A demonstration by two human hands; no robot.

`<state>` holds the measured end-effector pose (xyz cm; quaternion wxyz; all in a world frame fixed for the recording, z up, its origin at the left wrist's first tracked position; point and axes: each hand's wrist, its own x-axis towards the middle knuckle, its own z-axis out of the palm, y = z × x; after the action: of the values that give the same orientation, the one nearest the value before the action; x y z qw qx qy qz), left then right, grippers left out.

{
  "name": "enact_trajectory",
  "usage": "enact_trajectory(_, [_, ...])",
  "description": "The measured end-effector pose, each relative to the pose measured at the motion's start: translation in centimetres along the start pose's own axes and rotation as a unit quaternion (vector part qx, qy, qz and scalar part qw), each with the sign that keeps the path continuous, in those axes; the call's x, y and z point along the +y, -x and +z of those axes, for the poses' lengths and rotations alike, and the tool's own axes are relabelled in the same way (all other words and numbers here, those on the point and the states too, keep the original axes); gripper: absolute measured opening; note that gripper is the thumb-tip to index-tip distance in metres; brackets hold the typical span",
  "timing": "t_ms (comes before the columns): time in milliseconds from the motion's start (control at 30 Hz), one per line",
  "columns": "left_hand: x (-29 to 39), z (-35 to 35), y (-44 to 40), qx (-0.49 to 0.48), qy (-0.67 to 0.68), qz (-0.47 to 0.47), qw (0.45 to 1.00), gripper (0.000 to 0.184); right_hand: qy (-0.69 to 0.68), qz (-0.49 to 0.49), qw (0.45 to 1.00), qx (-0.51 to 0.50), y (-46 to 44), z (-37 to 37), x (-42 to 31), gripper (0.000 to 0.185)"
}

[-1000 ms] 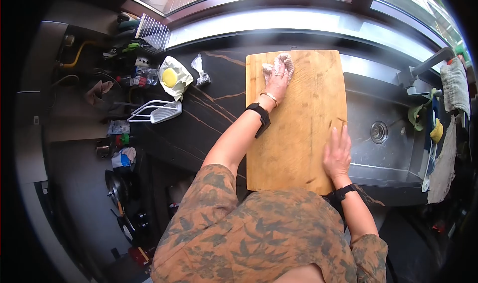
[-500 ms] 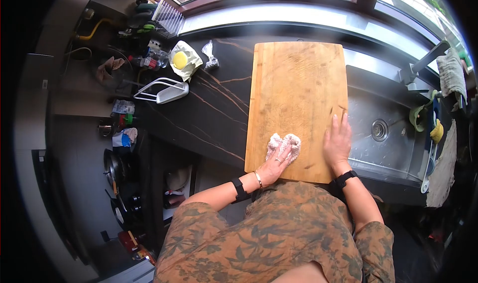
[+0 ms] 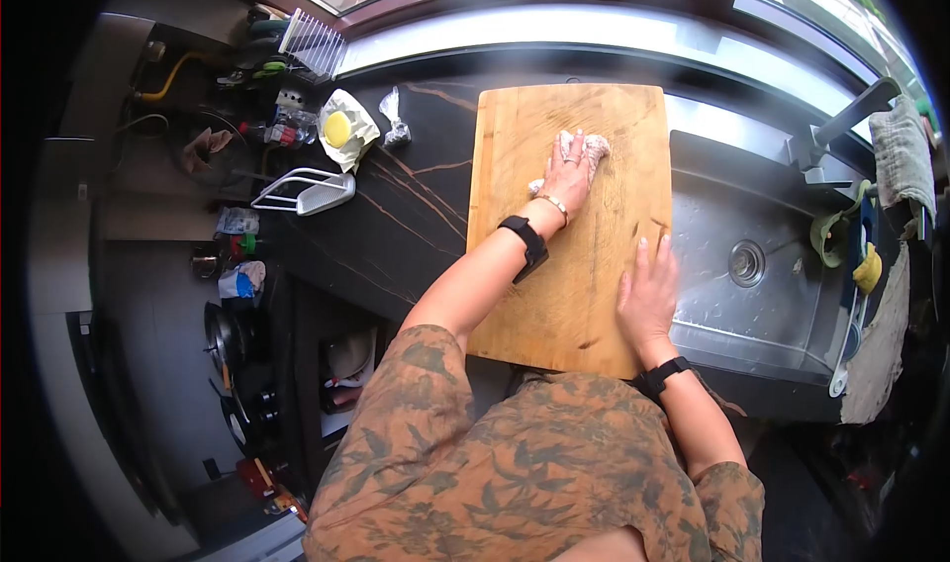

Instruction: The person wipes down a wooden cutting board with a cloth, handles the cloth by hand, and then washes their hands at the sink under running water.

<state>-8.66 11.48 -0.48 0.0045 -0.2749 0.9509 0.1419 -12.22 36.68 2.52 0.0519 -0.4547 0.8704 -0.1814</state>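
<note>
A large wooden cutting board (image 3: 534,295) lies on the counter and reaches over the left side of the sink. My left hand (image 3: 566,179) presses a crumpled white-and-pink cloth (image 3: 597,148) onto the upper middle of the board. Bunched folds of the cloth show around its fingers. Toward the lower right edge of the board, my right hand (image 3: 648,295) rests flat, fingers stretched out and holding nothing. Dark marks and scratches show on the wood.
Right of the board is a steel sink (image 3: 712,315) with a faucet (image 3: 841,127). On the dark counter (image 3: 416,206) to the left are a white-framed grater (image 3: 322,196), a yellow round piece on paper (image 3: 337,129) and a small plastic bag (image 3: 395,117). A window runs behind.
My left hand has slid the cloth from the near edge up toward the far part of the board. My right hand stays at the board's right edge.
</note>
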Motion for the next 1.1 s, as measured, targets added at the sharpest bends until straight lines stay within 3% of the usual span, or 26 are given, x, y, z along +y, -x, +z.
enact_trajectory(167, [-1.6,-1.6,-8.2,-0.013,-0.005,-0.071,0.997,0.049,-0.007,0.01,1.0,-0.014,-0.3,-0.1,0.0,0.068])
enact_trajectory(300, [-2.0,-2.9,-12.6,-0.034,-0.116,-0.102,0.987,0.045,-0.007,0.016,1.0,-0.018,-0.3,-0.2,-0.2,0.069])
enact_trajectory(433, [-2.1,-2.7,-12.5,-0.018,-0.043,-0.107,0.993,0.042,-0.018,0.014,1.0,-0.009,-0.3,-0.2,-0.2,0.069])
enact_trajectory(567, [-1.8,-1.9,-8.9,-0.037,-0.089,-0.074,0.993,0.037,-0.01,0.015,1.0,-0.002,-0.1,0.2,-0.2,0.068])
enact_trajectory(767, [1.3,-2.6,0.5,-0.057,-0.02,-0.09,0.994,0.041,-0.019,0.02,1.0,-0.005,0.1,0.5,-0.1,0.065])
enact_trajectory(1100, [4.2,1.1,19.1,-0.007,0.005,-0.028,1.0,0.048,-0.037,-0.003,0.999,0.035,0.4,1.2,0.5,0.06])
